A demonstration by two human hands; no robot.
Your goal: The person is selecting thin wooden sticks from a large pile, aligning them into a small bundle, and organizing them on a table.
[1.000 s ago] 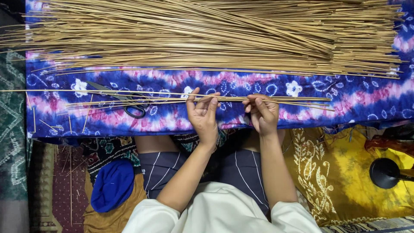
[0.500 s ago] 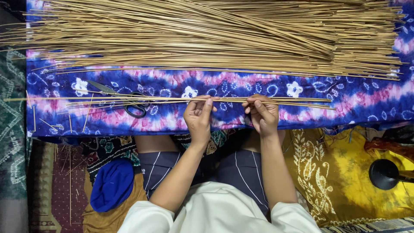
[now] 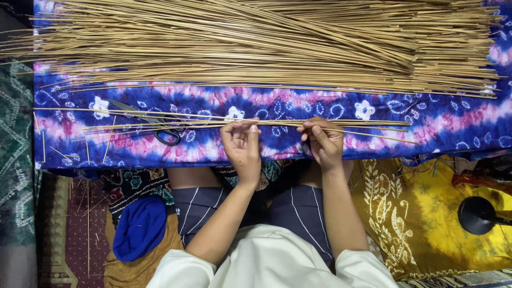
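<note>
- My left hand has slid inward along the thin sticks, nearer my right hand.
- Both hands pinch the sticks; I judge I'm gathering them, ends needing evening next.

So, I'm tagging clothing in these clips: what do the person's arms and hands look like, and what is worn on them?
Both forearms are bare from wrist to elbow. White sleeves, loose and pushed up, end near the elbows. The left hand and right hand wear no gloves, and no rings, watch or bracelets show. The fingers are bare too, with short nails.
</note>
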